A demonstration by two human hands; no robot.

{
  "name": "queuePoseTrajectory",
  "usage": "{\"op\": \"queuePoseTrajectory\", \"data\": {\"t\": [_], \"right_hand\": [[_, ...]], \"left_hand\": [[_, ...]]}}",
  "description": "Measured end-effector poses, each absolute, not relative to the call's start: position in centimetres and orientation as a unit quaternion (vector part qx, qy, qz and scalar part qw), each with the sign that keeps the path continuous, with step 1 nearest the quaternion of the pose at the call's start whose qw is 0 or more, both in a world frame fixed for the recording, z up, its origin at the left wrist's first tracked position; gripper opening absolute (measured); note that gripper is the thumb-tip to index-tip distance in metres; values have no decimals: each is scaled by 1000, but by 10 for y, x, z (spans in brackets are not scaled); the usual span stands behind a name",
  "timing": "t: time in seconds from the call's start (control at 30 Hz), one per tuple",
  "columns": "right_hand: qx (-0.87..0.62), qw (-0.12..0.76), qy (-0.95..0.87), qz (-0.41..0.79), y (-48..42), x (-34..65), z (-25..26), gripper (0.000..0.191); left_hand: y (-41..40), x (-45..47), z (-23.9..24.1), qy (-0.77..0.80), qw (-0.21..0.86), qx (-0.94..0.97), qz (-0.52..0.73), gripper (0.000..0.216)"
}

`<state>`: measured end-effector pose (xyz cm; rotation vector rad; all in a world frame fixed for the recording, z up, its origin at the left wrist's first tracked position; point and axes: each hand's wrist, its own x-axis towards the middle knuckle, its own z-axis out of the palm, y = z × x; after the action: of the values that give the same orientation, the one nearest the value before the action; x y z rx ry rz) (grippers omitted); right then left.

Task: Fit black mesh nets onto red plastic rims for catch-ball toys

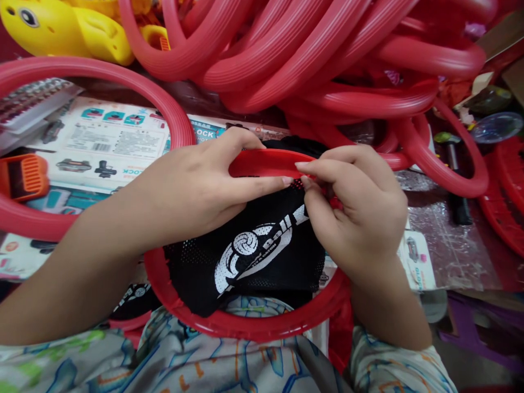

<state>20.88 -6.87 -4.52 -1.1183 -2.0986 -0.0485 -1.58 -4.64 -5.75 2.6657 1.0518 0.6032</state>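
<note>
A red plastic ring (262, 326) rests against my front with black mesh fabric (282, 267) across it. The fabric bears a white printed ball logo (245, 243), and part of it hangs loose inside the ring. My left hand (208, 183) grips the far rim, one finger stretched along the fabric's edge and another bent over the rim. Close beside that fingertip, my right hand (354, 204) pinches the fabric edge at the rim between thumb and forefinger. Its other fingers are curled and partly hidden.
Thick red ribbed hoops (286, 60) are piled at the back, and one more hoop (176, 117) lies at the left over printed cardboard (110, 131). A yellow toy (82, 33), an orange plastic part (27, 177) and a black-handled tool (460, 207) lie around.
</note>
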Motion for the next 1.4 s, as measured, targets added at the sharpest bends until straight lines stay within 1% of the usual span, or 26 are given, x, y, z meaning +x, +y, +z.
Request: {"op": "queuePoseTrajectory", "data": {"t": [0.17,0.27,0.33,0.5,0.67,0.83,0.97,1.0,1.03,1.07,1.17,1.23,1.3,1.4], "right_hand": [[-430,379,-819,-12,-68,210,-48,21],[-427,371,-825,-7,-67,210,-48,22],[-430,359,-828,0,-66,209,-48,21],[-445,322,-835,20,-66,207,-45,22],[-451,305,-838,45,-67,207,-45,34],[-439,315,-840,57,-69,211,-41,26],[-463,305,-831,38,-77,217,-28,22],[-471,289,-832,45,-80,217,-25,24],[-476,253,-840,67,-83,217,-21,25],[-478,198,-850,99,-86,217,-18,25],[-469,-8,-862,189,-93,209,-14,24],[-469,-96,-856,195,-96,202,-17,23],[-457,-124,-864,169,-98,196,-23,25],[-464,-111,-865,158,-101,190,-36,30]], "left_hand": [[-46,-17,-62,350,51,911,212,45],[-45,-18,-63,339,7,919,204,44],[-45,-18,-62,334,-3,922,196,43],[-46,-18,-60,333,-1,927,175,42],[-48,-19,-59,320,20,932,168,49],[-47,-12,-50,333,39,921,199,42],[-36,-3,-41,340,43,918,200,44],[-33,-1,-39,342,41,920,187,45],[-30,0,-37,346,40,922,170,45],[-28,0,-35,351,41,923,154,46],[-25,-2,-29,375,41,919,112,51],[-25,-6,-25,393,38,915,80,56],[-25,-11,-22,412,28,910,48,57],[-22,-15,-21,415,29,908,45,50]]}}
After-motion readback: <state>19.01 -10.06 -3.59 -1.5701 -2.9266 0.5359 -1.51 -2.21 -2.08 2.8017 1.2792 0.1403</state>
